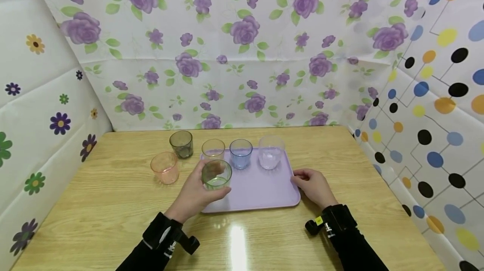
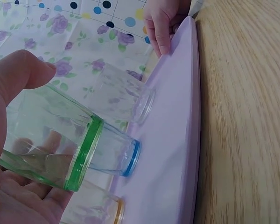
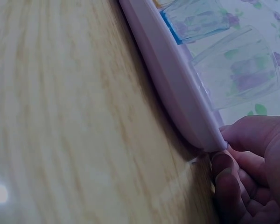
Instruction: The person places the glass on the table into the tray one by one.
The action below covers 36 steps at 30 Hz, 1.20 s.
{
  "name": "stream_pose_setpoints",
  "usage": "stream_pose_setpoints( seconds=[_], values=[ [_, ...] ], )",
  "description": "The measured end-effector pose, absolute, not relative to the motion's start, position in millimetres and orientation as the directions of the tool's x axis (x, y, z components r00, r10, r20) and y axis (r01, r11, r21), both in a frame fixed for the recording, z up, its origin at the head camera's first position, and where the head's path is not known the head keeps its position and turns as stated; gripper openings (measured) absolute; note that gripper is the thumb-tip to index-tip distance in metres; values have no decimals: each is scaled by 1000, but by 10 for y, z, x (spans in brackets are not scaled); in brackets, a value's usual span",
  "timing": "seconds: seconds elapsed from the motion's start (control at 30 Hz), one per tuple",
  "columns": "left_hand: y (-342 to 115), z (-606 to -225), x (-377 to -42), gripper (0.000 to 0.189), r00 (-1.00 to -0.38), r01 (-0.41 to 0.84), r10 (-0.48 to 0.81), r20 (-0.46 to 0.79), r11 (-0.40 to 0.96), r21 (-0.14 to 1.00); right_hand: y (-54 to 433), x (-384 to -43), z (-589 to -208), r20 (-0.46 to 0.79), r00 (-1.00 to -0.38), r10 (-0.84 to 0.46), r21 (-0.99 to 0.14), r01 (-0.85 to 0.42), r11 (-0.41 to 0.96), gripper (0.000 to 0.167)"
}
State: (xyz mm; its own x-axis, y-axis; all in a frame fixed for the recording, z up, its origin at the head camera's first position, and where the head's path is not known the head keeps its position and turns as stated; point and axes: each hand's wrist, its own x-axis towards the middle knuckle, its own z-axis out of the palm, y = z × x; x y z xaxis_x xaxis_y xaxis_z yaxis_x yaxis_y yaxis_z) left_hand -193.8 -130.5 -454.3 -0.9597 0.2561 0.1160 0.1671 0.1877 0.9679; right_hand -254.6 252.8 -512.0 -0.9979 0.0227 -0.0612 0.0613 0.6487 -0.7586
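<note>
My left hand grips a clear green-tinted glass over the front left part of a lilac tray. In the left wrist view, the green glass is tilted, with the thumb on one side and the fingers around the other. My right hand pinches the tray's right edge, thumb on the rim and fingers curled beneath. Along the back of the tray stand an amber-tinted glass, a blue one and a larger colourless one.
Left of the tray, an orange-pink glass and a dark grey glass stand on the wooden table. A floral sheet hangs behind the table; patterned sheets line both sides.
</note>
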Motion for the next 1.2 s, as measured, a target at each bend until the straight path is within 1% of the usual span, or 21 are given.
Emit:
stream_pose_setpoints(
  seconds=[0.2,0.57,0.93,1.2],
  values=[
    [-1223,-4552,-1993,74,-955,177,270,121,193,965,2534,-2549,-5120,-51,-998,22,-754,53,655,34],
    [-1055,-4600,-2050,80,-956,164,271,111,179,970,2552,-2548,-5130,-55,-998,30,-753,61,655,34],
    [-870,-4660,-2108,74,-948,162,296,115,143,976,2531,-2530,-5105,-61,-998,30,-748,65,660,34],
    [-787,-4674,-2123,75,-948,142,303,94,140,980,2514,-2521,-5085,-58,-998,22,-751,58,658,34]
  ],
)
